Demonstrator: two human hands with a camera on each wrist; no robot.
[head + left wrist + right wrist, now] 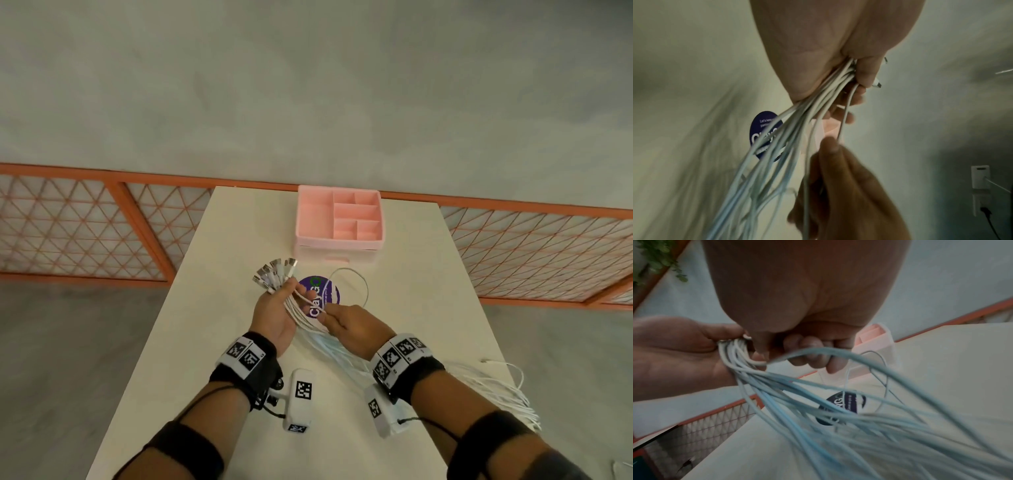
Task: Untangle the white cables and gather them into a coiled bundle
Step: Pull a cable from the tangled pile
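- Holding the cables (pixel 305 315) above the desk (pixel 411 291), we grip them in our left hand (pixel 275 313), fingers curled round the bunch just below the plugs (pixel 274 274), which fan out past our fingertips.
- Our right hand (pixel 356 327) sits just beside the left, its fingers (pixel 830 149) pinching strands of the same bunch.
- From our hands the cables trail under the right wrist and spill off the desk's right edge.
- One strand makes a loose loop (pixel 356 284) on the desk beyond our hands.
- We see a purple round sticker (pixel 329 294) on the desk under the cables.
- At the far end of the desk stands a pink organiser (pixel 308 219) with open compartments.
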